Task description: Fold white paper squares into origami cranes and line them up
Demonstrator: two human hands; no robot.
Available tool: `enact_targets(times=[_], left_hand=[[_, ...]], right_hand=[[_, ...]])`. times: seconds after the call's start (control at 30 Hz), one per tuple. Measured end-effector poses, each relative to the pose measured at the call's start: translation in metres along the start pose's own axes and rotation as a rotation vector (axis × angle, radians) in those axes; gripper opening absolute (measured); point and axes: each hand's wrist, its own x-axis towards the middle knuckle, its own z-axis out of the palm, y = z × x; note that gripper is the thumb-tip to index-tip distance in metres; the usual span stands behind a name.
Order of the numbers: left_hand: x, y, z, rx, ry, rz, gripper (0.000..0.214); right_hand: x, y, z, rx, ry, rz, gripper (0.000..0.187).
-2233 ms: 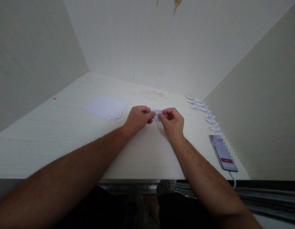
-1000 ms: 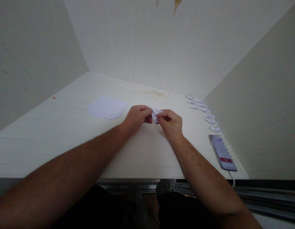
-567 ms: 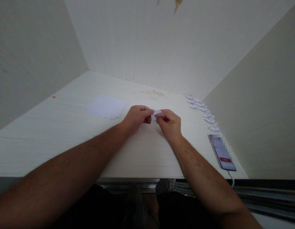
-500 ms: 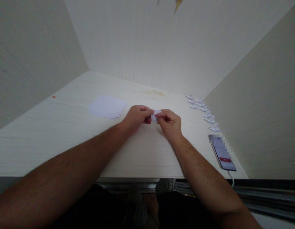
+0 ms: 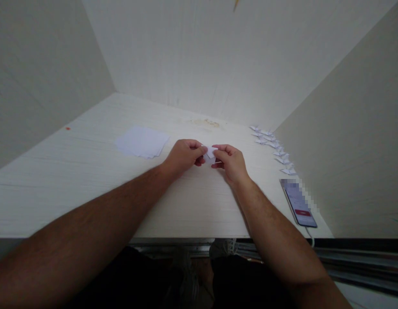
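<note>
Three pale walls (image 5: pixel 199 56) close in the white, faintly grained tabletop (image 5: pixel 192 210) I'm looking down on. A loose stack of white sheets (image 5: pixel 142 141) lies left and a phone (image 5: pixel 297 199) right. Between them, I have the left hand (image 5: pixel 186 152) and right hand (image 5: pixel 232 161) each pinching the folded paper (image 5: pixel 211 152) by thumb and fingers, thumbs slightly apart. Its flap comes to a point toward the near edge; fingers cover its ends, so I can't tell its long axis. Small paper figures (image 5: pixel 283 162) line the right wall; an orange speck (image 5: pixel 68 128) sits far left.
</note>
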Motion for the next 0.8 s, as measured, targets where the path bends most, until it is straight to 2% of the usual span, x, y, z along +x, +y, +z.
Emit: enact_targets(times=[0.13,0.4,0.8], left_hand=[[0.002,-0.001,-0.001,0.065,0.005,0.004,0.017],[-0.002,0.002,-0.001,0.186,0.015,0.044,0.023],[-0.004,0.005,-0.001,0.279,0.037,0.069,0.022]], right_hand=[[0.001,0.003,-0.002,-0.070,-0.074,0.004,0.024],[0.005,0.011,-0.008,-0.187,-0.106,-0.067,0.028],[0.005,0.012,-0.006,-0.141,-0.087,-0.051,0.027]])
